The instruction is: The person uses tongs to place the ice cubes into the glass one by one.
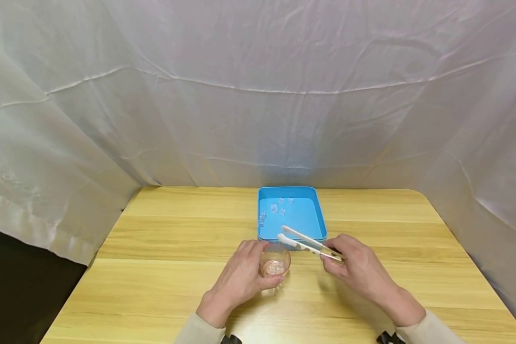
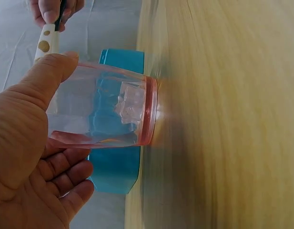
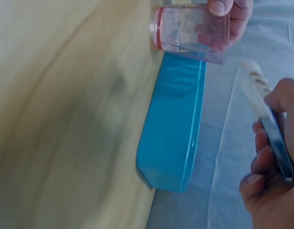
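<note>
My left hand (image 1: 241,272) grips a clear pink-tinted cup (image 2: 99,107) between thumb and fingers, upright on the table in the head view. Several small clear ice-like cubes (image 2: 131,102) lie at its bottom. My right hand (image 1: 359,265) holds a pair of tongs (image 1: 311,246) with white, brown-spotted arms and metal handles. Their tips point left, a little apart and with nothing visible between them, over the near edge of a blue square tray (image 1: 314,217) and just above and right of the cup's rim. More clear cubes (image 1: 274,209) lie in the tray, mostly on its left side.
The tray stands at the back of a light wooden table (image 1: 163,267), directly beyond the cup. A pale grey curtain (image 1: 258,129) hangs behind the table and along both sides. Dark space (image 1: 26,282) shows past the table's left edge.
</note>
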`<control>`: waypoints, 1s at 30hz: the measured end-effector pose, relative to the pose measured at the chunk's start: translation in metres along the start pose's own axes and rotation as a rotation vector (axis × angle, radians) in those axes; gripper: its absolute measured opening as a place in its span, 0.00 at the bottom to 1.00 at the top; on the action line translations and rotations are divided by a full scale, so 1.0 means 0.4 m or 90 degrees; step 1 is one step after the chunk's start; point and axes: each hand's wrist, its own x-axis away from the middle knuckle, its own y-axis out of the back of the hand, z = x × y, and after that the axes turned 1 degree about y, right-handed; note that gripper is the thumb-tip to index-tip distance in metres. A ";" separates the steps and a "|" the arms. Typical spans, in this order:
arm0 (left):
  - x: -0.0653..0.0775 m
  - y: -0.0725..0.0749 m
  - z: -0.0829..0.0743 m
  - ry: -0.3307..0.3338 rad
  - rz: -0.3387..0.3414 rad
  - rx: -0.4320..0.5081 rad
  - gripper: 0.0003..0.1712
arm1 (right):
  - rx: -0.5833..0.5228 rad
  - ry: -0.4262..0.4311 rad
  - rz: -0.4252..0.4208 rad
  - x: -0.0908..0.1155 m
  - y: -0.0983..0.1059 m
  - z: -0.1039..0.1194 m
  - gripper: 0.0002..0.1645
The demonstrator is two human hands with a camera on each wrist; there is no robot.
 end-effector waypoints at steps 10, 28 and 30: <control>0.001 -0.001 -0.001 0.011 0.007 0.005 0.46 | 0.085 -0.077 0.008 -0.056 0.004 -0.014 0.14; 0.002 -0.001 -0.001 0.021 0.019 0.020 0.46 | 0.164 -0.018 0.027 -0.141 -0.062 -0.076 0.11; 0.002 0.000 0.000 0.021 0.018 0.020 0.47 | 0.164 -0.028 0.040 -0.151 -0.071 -0.084 0.11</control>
